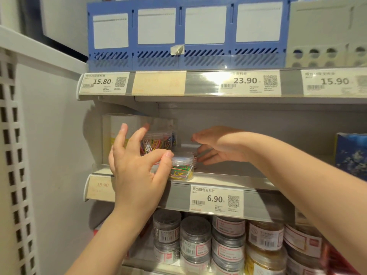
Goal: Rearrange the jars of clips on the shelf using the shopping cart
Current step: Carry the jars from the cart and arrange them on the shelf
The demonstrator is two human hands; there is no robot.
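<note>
- Jar of coloured clips point(181, 168), small and clear, stood at the front edge of the middle shelf point(228, 178), left of its centre; no shopping cart was in view.
- Left grip point(137, 165) rose from below the shelf edge, its fingers spread and nearly straight in front of a clear box of coloured clips point(158, 140). Only the thumb lay against the jar's upper left side, so it held nothing.
- That jar looked light, stiff and smooth-walled, with a flat lid, and the loose clips inside would likely shift if it were tipped. It seemed best taken round the wall, thumb opposite fingers, below the lid rim and kept upright.
- Second jar point(193, 153) stood just behind it, mostly hidden.
- Right grip point(220, 147) reached in from the right, fingers loosely straight and pointing left toward the second jar, thumb above. It was empty; whether the fingertips touched that jar could not be told.
- Price tag reading 6.90 point(217, 199) hung on the shelf strip, with stacked jars of silvery clips point(195, 235) below it.
- Blue box point(351, 153) stood well apart at the far right.
</note>
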